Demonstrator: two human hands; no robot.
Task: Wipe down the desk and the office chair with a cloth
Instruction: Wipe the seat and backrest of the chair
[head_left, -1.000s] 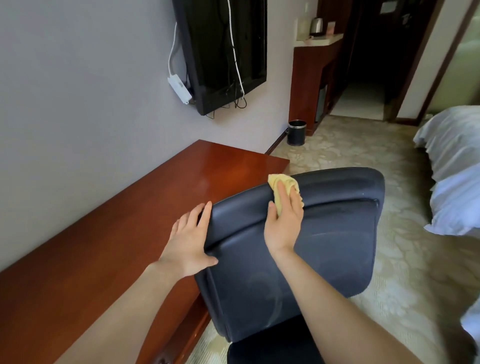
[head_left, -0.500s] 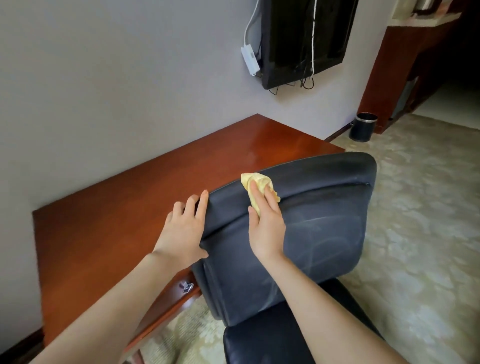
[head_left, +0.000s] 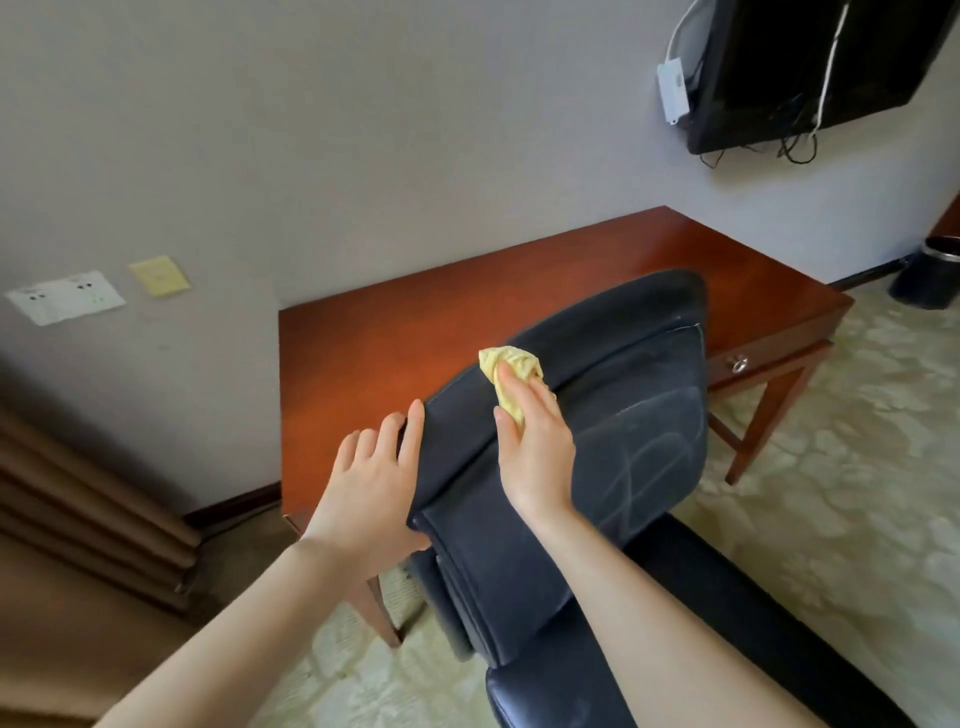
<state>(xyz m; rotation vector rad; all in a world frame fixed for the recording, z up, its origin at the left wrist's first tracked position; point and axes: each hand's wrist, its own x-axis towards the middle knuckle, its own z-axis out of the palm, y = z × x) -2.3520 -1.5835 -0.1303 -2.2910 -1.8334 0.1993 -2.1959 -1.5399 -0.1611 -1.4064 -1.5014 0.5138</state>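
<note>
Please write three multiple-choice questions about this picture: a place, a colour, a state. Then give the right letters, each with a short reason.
1. Where on the chair back is the cloth? A near its top edge; B at its bottom; C behind it.
2. Which colour is the cloth? A blue; B yellow; C white.
3. What does the left hand do? A hangs free; B holds the cloth; C grips the chair back's side.
Key: 1 A, the right hand presses it there; 2 B, plainly pale yellow; 3 C, its fingers wrap the edge.
</note>
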